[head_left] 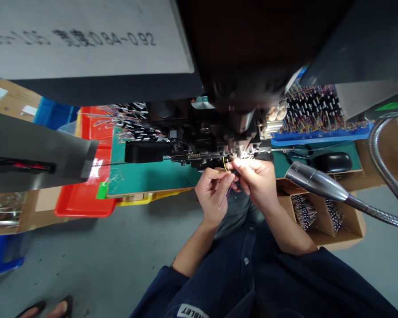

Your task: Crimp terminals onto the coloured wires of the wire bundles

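Both of my hands meet at the front of a dark crimping machine (202, 132), under a bright light. My left hand (214, 192) pinches a small bundle of thin coloured wires (224, 198) between thumb and fingers. A yellow wire (224, 165) curves up from the fingertips toward the machine's metal working point. My right hand (260, 181) is closed, with thumb and forefinger pressed together right at that lit spot. Its fingertips hold wire ends of the same bundle, though glare hides the exact contact. A narrow terminal strip (114, 164) runs sideways into the machine.
A flexible lamp (318, 181) reaches in from the right. Wire bundles fill a blue tray (321, 138) behind it and a cardboard box (346, 229) below. Scissors (300, 152) and a black mouse-shaped object (334, 162) lie on the green mat. Red trays (86, 201) stand left.
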The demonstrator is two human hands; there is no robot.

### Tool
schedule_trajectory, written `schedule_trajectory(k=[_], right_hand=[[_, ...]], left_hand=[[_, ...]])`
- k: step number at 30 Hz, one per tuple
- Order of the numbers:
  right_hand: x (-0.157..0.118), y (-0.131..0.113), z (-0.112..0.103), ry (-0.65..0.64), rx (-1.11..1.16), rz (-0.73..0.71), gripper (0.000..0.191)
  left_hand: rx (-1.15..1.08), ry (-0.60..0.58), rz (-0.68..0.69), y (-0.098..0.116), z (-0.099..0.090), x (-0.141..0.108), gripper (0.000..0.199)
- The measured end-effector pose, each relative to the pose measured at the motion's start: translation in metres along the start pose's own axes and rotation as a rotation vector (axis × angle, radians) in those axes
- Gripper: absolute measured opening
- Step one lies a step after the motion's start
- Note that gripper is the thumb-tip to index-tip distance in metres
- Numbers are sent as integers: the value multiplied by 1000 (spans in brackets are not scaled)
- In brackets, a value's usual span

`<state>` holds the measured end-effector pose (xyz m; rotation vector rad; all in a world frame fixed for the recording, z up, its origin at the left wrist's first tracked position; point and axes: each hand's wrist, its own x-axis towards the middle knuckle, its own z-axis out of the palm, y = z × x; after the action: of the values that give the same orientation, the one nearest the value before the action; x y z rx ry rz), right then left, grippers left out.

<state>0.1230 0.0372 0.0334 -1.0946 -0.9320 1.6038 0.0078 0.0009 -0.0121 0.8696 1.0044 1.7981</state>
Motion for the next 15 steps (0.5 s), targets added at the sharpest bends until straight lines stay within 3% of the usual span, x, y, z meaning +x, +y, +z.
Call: schedule_trajectory(k=[9, 15], right_hand=[[-5, -11, -4, -64, -134, -62, 43], [-1, -1, -6, -40, -36, 17, 43]], left_hand=[[-15, -40, -53, 1, 1, -5, 23], [-1, -9, -45, 1, 2, -5, 22]])
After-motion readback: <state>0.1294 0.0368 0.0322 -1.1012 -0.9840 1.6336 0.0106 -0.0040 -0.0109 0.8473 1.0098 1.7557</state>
